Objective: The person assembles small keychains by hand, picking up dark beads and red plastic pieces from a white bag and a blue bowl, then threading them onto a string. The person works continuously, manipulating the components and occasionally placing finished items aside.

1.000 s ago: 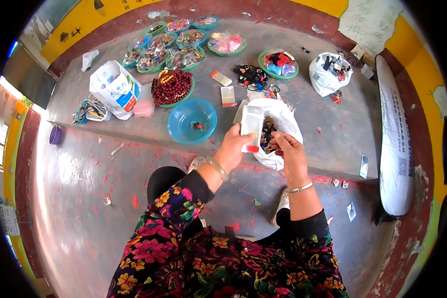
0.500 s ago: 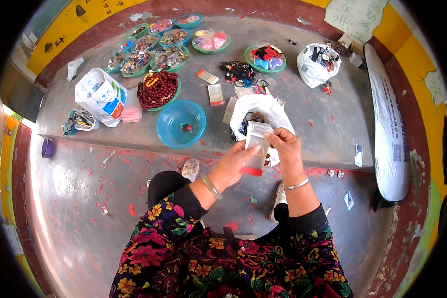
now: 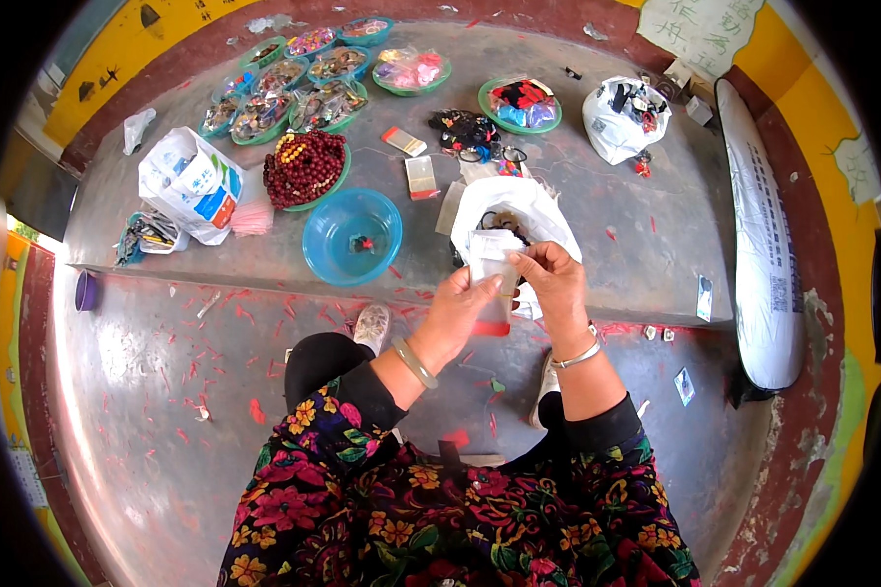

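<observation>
Packaging, clear plastic with a red end, was pinched in both hands from where I stood: left hand gripping it with thumb on top, right hand nipping the upper edge between thumb and fingers. All that hung at the near side of an open white bag; couldn't tell if they touched. Left of that bag was a blue basin with something small and red inside, then dark red beads farther left. Behind the bag sat a black tangle, and a stuffed white sack behind it to the right.
</observation>
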Motion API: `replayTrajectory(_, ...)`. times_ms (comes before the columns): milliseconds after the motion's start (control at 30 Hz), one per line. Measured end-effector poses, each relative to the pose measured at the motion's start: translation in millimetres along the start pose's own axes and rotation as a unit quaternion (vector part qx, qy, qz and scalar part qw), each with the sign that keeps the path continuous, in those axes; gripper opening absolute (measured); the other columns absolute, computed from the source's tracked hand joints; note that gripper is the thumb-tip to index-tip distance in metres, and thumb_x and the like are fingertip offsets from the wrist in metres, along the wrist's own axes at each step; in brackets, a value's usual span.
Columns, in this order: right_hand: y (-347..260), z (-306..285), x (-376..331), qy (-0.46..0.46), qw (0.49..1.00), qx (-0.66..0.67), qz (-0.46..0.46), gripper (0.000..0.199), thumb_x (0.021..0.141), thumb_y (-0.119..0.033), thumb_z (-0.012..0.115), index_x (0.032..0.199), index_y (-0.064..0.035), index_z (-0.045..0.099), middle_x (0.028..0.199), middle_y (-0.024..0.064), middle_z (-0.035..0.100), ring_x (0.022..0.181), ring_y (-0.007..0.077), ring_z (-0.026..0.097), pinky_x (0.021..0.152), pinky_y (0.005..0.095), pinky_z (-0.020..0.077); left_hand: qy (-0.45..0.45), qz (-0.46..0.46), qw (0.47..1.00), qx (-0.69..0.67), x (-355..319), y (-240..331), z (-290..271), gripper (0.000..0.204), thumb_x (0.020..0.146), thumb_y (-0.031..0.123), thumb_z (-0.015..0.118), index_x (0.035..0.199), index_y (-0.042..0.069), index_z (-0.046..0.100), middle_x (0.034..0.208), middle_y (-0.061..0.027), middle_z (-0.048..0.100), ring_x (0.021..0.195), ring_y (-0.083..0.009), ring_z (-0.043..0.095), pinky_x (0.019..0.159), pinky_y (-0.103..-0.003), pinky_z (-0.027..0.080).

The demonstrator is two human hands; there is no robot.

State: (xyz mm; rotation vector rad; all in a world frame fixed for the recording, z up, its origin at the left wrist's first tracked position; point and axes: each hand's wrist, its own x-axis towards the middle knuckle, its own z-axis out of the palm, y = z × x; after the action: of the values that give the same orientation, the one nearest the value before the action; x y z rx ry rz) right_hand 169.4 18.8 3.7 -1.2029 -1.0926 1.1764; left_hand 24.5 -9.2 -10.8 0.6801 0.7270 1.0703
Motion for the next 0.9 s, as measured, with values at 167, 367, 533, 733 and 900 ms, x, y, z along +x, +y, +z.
replayTrajectory(167, -3, 3, -5, 0.017, 0.993, -0.099, -0.057, 0.013, 0.075, -0.003, 0.070, 0.076, -0.0008, 0.057, 0.064, -0.0014, 0.054, 0.056, 0.0045, 0.046, 0.049, 0.0201, 0.0398, 0.011, 0.001, 1.000, 0.008, 0, 0, -1, 0.020, 0.090, 0.012, 0.053, 0.108, 0.001, 0.054, 0.093, -0.0099, 0.063, 0.082, -0.0171, 0.063, 0.070, -0.029, 0.052)
replayTrajectory(367, -1, 3, -6, -0.011, 0.997, -0.038, -0.065, 0.015, 0.075, 0.003, 0.066, 0.083, -0.0022, 0.055, 0.070, -0.0019, 0.054, 0.063, 0.0043, 0.048, 0.054, 0.0192, 0.0419, 0.027, -0.012, 1.000, 0.007, 3, -4, -5, 0.019, 0.090, 0.012, 0.053, 0.106, 0.001, 0.054, 0.092, -0.0102, 0.063, 0.080, -0.0183, 0.064, 0.067, -0.030, 0.053)
replayTrajectory(533, 3, 0, -1, -0.017, 0.996, 0.081, -0.024, 0.022, 0.075, 0.005, 0.064, 0.092, -0.0033, 0.052, 0.074, -0.0023, 0.053, 0.066, 0.0045, 0.051, 0.057, 0.0191, 0.0438, 0.033, -0.005, 0.999, 0.010, 5, -7, -6, 0.018, 0.090, 0.011, 0.053, 0.105, 0.001, 0.054, 0.092, -0.0097, 0.063, 0.080, -0.0192, 0.064, 0.067, -0.030, 0.053)
replayTrajectory(733, 3, 0, -5, -0.078, 0.997, 0.011, 0.016, 0.011, 0.076, 0.001, 0.066, 0.085, -0.0009, 0.060, 0.072, 0.0012, 0.058, 0.063, 0.0067, 0.054, 0.053, 0.0205, 0.0452, 0.029, -0.005, 0.999, 0.028, 4, -5, -6, 0.019, 0.090, 0.012, 0.053, 0.106, 0.001, 0.054, 0.094, -0.0077, 0.062, 0.078, -0.0140, 0.062, 0.067, -0.027, 0.052)
replayTrajectory(900, -1, 6, -11, -0.028, 0.992, -0.117, -0.047, 0.008, 0.078, -0.002, 0.065, 0.084, 0.0017, 0.062, 0.070, 0.0015, 0.059, 0.061, 0.0065, 0.052, 0.052, 0.0215, 0.0447, 0.034, 0.025, 0.996, 0.073, 4, -8, -7, 0.020, 0.090, 0.013, 0.054, 0.105, 0.001, 0.055, 0.093, -0.0063, 0.063, 0.077, -0.0106, 0.060, 0.067, -0.025, 0.050)
